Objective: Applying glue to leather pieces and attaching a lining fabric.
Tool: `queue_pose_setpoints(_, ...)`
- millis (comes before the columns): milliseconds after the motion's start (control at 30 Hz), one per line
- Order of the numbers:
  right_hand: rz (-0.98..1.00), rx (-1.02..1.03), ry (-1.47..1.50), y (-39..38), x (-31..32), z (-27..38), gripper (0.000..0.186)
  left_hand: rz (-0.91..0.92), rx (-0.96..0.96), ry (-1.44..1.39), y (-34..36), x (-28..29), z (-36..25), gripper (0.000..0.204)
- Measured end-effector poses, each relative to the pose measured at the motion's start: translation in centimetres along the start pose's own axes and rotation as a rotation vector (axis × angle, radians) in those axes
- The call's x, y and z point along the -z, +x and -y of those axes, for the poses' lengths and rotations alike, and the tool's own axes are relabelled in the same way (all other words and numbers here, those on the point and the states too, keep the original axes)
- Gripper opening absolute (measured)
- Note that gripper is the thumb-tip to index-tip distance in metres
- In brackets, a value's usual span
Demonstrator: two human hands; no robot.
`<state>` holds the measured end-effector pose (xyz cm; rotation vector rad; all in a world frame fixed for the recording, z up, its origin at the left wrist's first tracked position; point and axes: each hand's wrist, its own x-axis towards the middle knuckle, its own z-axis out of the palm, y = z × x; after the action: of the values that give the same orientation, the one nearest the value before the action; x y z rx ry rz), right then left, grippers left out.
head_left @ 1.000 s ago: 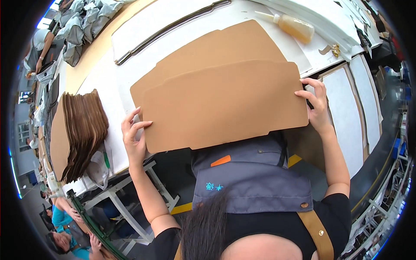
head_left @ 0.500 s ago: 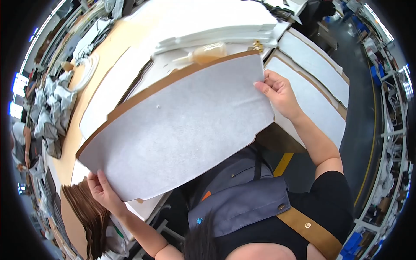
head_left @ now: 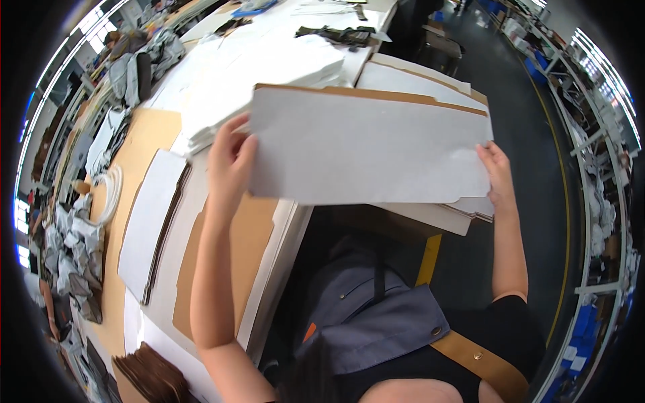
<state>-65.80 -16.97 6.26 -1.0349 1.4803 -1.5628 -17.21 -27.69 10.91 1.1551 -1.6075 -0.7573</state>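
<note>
My left hand (head_left: 232, 161) grips the left end of a flat board (head_left: 366, 144), white face up with a brown strip along its far edge. My right hand (head_left: 496, 171) holds the board's right end, fingers bent around it. The board is over similar white boards (head_left: 420, 86) at the table's right side. A brown board (head_left: 225, 269) lies left of my left forearm, beside a narrower white piece with dark edges (head_left: 144, 228). A pile of folded brown pieces (head_left: 151, 373) sits at the lower left.
Thick white sheets (head_left: 269, 74) lie at the back of the table. Grey fabric bundles (head_left: 67, 248) and a white coil (head_left: 111, 198) lie left. A person's arm (head_left: 47, 305) shows at the far left. A dark aisle and shelving (head_left: 598, 208) run along the right.
The board has been flipped from brown face to white face and carried over the boards on the right. My view has turned right, and both hands moved with the board.
</note>
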Motion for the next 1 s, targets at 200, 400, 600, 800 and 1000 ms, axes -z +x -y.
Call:
queue_pose_setpoints(200, -0.16, -0.011, -0.028, -1.3, 9.9, -2.0, 0.015, 0.068, -0.096, -0.019, 6.2, -14.2, 2.4, 0.043)
queue_pose_setpoints(400, -0.21, -0.139, -0.367, -2.9, 13.2, -7.0, 0.036, 0.27, 0.047, 0.361, 5.4, -20.1, 8.0, 0.049)
queue_pose_setpoints(600, -0.163, -0.245, -0.488, -2.8, 12.6, -5.3, 0.053, 0.272, 0.083, 0.343, 5.2, -20.2, 7.8, 0.052)
queue_pose_setpoints(800, -0.201, -0.091, -0.353, -2.3, 10.8, -5.9, 0.053, 0.197, 0.092, 0.309, 4.9, -20.0, 7.9, 0.047)
queue_pose_setpoints(1000, -0.253, -0.056, -0.379, -1.9, 11.0, -5.9, 0.052, 0.18, -0.029, 0.507, 5.0, -20.9, 7.4, 0.038)
